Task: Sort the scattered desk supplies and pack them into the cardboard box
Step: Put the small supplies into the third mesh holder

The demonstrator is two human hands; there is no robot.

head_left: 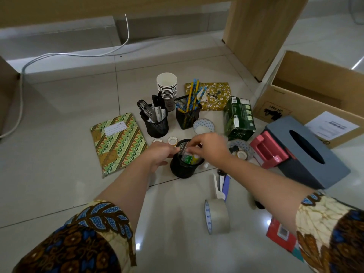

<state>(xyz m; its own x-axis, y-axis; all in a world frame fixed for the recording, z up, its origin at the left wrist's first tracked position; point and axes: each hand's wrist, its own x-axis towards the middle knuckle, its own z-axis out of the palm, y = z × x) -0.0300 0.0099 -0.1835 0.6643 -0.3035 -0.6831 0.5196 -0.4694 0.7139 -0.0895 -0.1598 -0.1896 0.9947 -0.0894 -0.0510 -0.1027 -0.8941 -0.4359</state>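
Cup: black round mesh pen cup (181,170) on floor (59,134), well apart from open cardboard box (295,103).
Left hand (159,152): pinching its rim.
Right hand (210,148): curled over its mouth, grip unclear.
Handling: probably light, stiff; grab the wall, keep upright.

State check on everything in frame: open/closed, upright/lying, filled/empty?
Box: open.
Cups: stacked, upright.
Marker pot: upright, filled.
Pencil pot: upright, filled.
Near pot: upright, part filled; left hand grips rim, right hand curled over it.
Notebook: closed, flat.
Tape: on edge.
Green carton: closed, upright.
Tissue box: slot up.
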